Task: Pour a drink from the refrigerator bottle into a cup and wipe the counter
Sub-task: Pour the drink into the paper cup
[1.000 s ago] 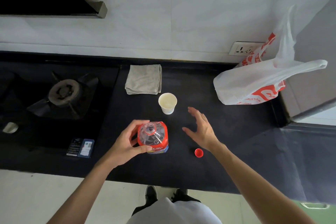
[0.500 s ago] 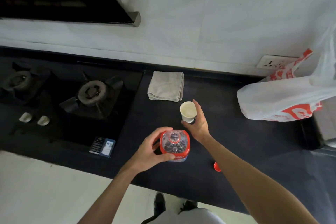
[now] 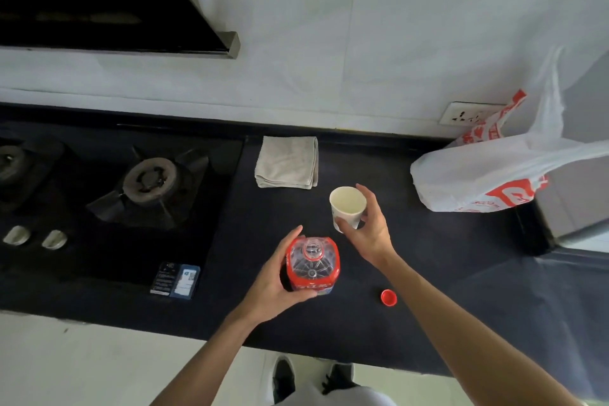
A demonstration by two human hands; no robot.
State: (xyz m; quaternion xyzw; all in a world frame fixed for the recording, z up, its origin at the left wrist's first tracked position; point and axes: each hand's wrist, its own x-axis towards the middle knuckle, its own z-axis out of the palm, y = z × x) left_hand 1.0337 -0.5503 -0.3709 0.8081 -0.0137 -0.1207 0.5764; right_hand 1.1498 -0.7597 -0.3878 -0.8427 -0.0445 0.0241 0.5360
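Note:
A clear plastic bottle (image 3: pixel 312 265) with a red label stands upright and uncapped on the black counter (image 3: pixel 445 257). My left hand (image 3: pixel 273 283) grips its left side. Just behind and right of it is a white paper cup (image 3: pixel 347 206), held round its lower wall by my right hand (image 3: pixel 370 231). The bottle's red cap (image 3: pixel 388 297) lies on the counter to the right of the bottle. A folded beige cloth (image 3: pixel 287 162) lies near the back wall, behind the cup.
A gas hob (image 3: pixel 148 188) with two burners fills the counter's left part, with a small dark card (image 3: pixel 175 280) at its front edge. A white and red plastic bag (image 3: pixel 487 175) sits at the back right, below a wall socket (image 3: pixel 464 113). An extractor hood (image 3: pixel 99 0) hangs top left.
My right hand reached from the open counter to the cup and now holds it. The left hand stays on the bottle. The camera view has shifted.

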